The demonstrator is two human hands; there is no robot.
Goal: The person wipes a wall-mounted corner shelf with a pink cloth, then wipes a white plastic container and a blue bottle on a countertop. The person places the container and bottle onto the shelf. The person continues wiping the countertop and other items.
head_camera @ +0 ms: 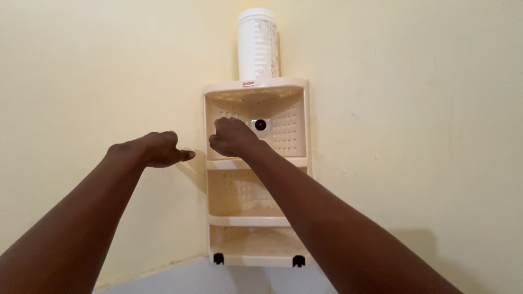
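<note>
Nearest in, two bare forearms rise from 7 and 5 o'clock toward the corner. The left hand (155,148) hangs loosely curled at 9 o'clock, thumb poking toward the cream corner shelf (256,163), holding nothing and just short of its left post. The right hand (233,136) sits inside the top compartment, fingers curled down over something at the back; whether they pinch it cannot be told. A small dark round object (260,124) shows just beside the knuckles. The step looks like reaching into the shelf; any withdrawal must clear the posts either side. At 12 o'clock, a white ribbed container (257,44) stands upright on the shelf's top.
</note>
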